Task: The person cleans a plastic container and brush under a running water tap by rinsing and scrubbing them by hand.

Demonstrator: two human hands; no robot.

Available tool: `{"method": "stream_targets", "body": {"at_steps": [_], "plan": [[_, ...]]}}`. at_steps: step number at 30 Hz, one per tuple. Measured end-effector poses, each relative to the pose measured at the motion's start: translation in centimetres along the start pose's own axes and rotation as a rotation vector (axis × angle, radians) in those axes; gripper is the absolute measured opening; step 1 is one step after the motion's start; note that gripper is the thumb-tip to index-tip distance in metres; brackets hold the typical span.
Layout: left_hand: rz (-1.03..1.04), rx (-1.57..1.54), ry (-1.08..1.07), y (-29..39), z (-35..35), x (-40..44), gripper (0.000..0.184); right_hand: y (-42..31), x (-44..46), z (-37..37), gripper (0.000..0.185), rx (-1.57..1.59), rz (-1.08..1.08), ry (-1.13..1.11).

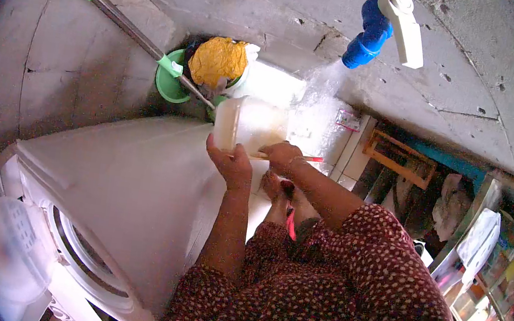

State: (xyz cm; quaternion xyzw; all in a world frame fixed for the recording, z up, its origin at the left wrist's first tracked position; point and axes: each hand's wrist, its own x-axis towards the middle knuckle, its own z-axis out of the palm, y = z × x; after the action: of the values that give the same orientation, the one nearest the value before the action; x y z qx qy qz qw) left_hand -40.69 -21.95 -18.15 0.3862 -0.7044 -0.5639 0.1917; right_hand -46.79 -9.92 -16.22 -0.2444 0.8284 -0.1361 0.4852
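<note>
A cloudy, translucent plastic container is held up in front of me over the floor. My left hand grips its near lower edge, fingers curled around it. Beside it, my right hand is closed at the container's lower right. A thin stick-like tool with a red end passes through the right hand; its kind is too small to tell. Water runs from a blue tap with a white lever, falling to the right of the container.
A white washing machine stands at the left. Behind the container are a green bucket, a yellow crumpled bag and a green-handled pole leaning across. A wooden frame and a cluttered shelf occupy the right side.
</note>
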Motion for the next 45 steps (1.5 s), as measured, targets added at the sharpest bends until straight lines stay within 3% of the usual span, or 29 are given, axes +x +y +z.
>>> {"method": "stream_targets", "body": {"at_steps": [2, 5, 8, 10, 13, 17, 20, 24, 30, 32, 35, 36, 39, 40, 43, 45], "plan": [[-0.108, 0.009, 0.085, 0.2, -0.1, -0.5, 0.061, -0.7, -0.3, -0.1, 0.053, 0.060, -0.062, 0.015], [-0.114, -0.014, 0.065, 3.7, 0.0, -0.9, 0.057, -3.7, -1.8, -2.5, 0.053, 0.279, -0.260, 0.122], [-0.100, -0.198, 0.119, 0.7, -0.1, -1.0, 0.054, -0.1, 1.0, -0.5, 0.057, -0.027, -0.219, 0.019], [-0.002, -0.107, 0.125, -0.1, 0.0, -0.6, 0.053, 1.4, 2.3, 0.6, 0.059, -0.152, -0.231, -0.014], [0.009, -0.140, 0.131, 1.4, 0.4, -0.4, 0.050, -3.9, -2.5, -4.2, 0.056, 0.012, -0.121, -0.003], [-0.016, 0.075, 0.170, 4.6, -0.5, 0.3, 0.045, -1.6, -2.0, -2.4, 0.057, 0.012, -0.117, 0.110], [0.053, 0.122, 0.194, 3.9, 0.1, -0.4, 0.044, -0.4, -0.4, -2.2, 0.056, -0.117, -0.107, 0.053], [0.009, 0.060, 0.187, 4.1, -0.3, 0.0, 0.048, -3.7, -2.7, -2.4, 0.046, 0.104, -0.204, 0.179], [-0.102, -0.010, 0.000, 3.2, -0.1, 1.6, 0.069, -0.4, -1.2, -1.3, 0.036, -0.121, 0.021, 0.123], [-0.187, 0.118, 0.011, 4.0, 1.1, 1.5, 0.079, -0.6, -2.1, -1.7, 0.027, 0.003, 0.017, 0.201], [-0.126, -0.151, -0.241, 1.4, 2.3, -1.4, 0.086, -1.6, -0.8, -1.5, 0.028, 0.194, 0.043, 0.201], [-0.165, -0.272, -0.275, 1.8, 1.9, -1.4, 0.077, -1.6, -0.2, -1.1, 0.030, 0.260, 0.064, 0.180], [-0.450, -0.202, -0.364, 1.4, -0.1, -0.1, 0.061, -1.6, -1.0, 0.2, 0.037, 0.472, -0.221, 0.221], [-0.414, 0.030, -0.339, -1.5, -0.4, 1.0, 0.047, -1.7, -1.9, -0.9, 0.039, 0.362, -0.156, 0.132], [-0.571, 0.008, -0.165, -1.6, -1.0, 0.9, 0.047, -1.1, -3.1, -2.6, 0.040, -0.191, -0.194, 0.037], [-0.422, 0.129, -0.271, -3.1, -0.8, 0.6, 0.047, 0.6, -0.9, -0.3, 0.034, -0.275, -0.085, 0.090]]}}
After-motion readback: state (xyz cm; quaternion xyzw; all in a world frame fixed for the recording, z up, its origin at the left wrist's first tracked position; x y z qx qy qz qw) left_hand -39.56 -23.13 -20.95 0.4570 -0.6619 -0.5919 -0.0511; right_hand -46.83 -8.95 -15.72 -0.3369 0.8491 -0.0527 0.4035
